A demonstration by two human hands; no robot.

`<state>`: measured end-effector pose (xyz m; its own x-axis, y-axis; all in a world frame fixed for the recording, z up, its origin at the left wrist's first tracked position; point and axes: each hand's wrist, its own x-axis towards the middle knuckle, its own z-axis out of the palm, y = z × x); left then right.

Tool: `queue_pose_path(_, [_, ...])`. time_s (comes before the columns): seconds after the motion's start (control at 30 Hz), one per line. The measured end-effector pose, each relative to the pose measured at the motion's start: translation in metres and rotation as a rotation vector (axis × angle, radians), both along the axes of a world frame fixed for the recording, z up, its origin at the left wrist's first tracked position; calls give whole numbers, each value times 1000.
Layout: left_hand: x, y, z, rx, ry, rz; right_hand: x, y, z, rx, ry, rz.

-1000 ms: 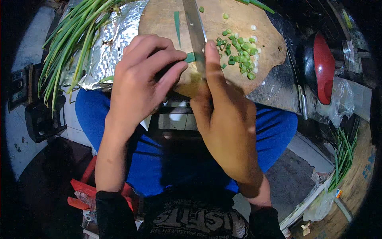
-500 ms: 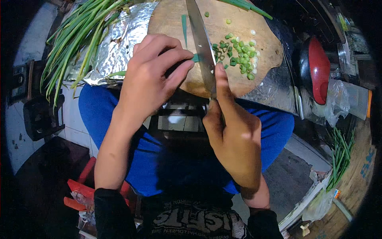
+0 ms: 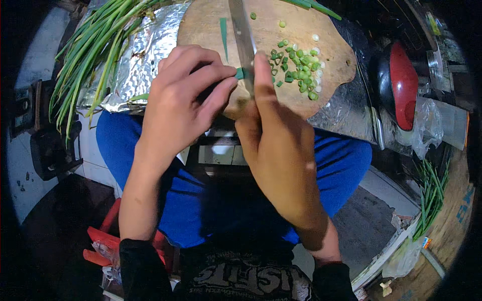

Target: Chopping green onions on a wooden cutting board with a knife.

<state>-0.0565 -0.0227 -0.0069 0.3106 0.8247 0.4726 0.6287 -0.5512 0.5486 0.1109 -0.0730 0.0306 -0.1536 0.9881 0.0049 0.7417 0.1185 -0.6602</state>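
My left hand (image 3: 182,98) pinches a green scallion (image 3: 239,73) against the round wooden cutting board (image 3: 203,27); the fingers hide most of the stalk. In my right hand (image 3: 283,150) is a knife (image 3: 242,37), its blade pointing away from me and the index finger stretched along it. The blade stands at the scallion's end, just right of my left fingertips. To the right of the knife lie chopped scallion rings (image 3: 305,72), green and whitish. A loose green strip of leaf (image 3: 223,37) rests left of the blade.
Whole scallions (image 3: 100,42) lie on crumpled foil (image 3: 150,55) at the far left. On the right are a red and black rounded object (image 3: 403,85), a clear plastic bag (image 3: 427,125) and another bunch of scallions (image 3: 432,193). Red plastic (image 3: 105,241) shows at the lower left.
Both hands and the knife have moved a little to the left. The blade is now closer to my left fingertips and farther from the chopped rings.
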Motion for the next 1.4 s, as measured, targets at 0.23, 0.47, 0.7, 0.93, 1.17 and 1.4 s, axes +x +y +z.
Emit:
queue_pose_path(0.23, [1,0,-7,17,-43,15,5,-1,4,119,96,-22])
queue_pose_path(0.47, [2,-1,-5,26,-17,32,12,-21,12,27,67,5])
queue_pose_path(0.7, [1,0,-5,16,-18,20,6,-26,6,50,-52,-7])
queue_pose_path(0.93, [-1,1,-6,30,-37,-4,-3,2,-9,46,33,2])
queue_pose_path(1.17, [0,-3,-5,-2,-18,49,-5,10,-10,100,62,-67])
queue_pose_path(1.4, [-1,-3,-8,24,-37,66,7,-12,14,88,-17,-47])
